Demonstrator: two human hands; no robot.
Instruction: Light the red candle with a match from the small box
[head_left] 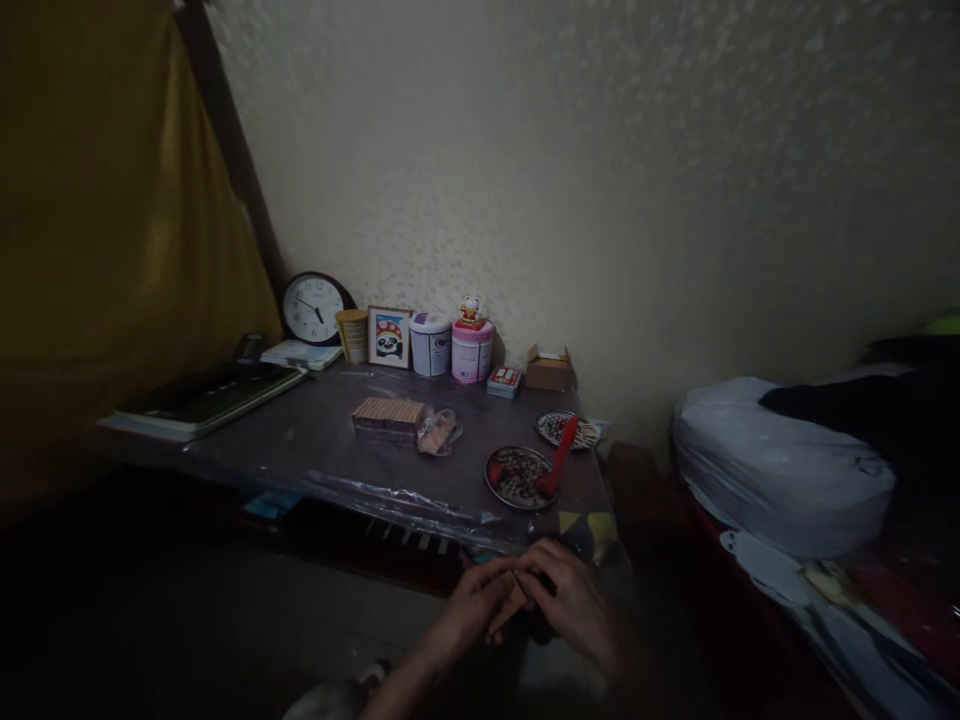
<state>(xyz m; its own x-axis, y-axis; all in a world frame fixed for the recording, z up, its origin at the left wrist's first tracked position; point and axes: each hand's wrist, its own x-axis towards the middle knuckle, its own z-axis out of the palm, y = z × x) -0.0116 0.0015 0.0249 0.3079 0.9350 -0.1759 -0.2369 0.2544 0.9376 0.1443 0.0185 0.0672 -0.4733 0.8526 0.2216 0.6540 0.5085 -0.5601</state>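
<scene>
Low in front of the table's near edge, my left hand (474, 604) and my right hand (568, 600) meet around a small flat tan piece (511, 606) that looks like card or paper. The fingers of my left hand pinch it from the left. My right thumb and fingers close on its upper right corner. Part of the piece is hidden by the fingers, and the dim light keeps its exact kind unclear. Just beyond the hands is a round metal plate (523, 503) strewn with small bits, with a red long-handled tool (564, 455) resting in it.
A second plate (546, 417) holds thin sticks. On the plastic-covered table (300, 440) are a row of small tan pieces (388, 412), a clear bag (439, 432) and an open cardboard box (547, 371). Tins, a picture frame (389, 338) and a clock (314, 308) line the wall.
</scene>
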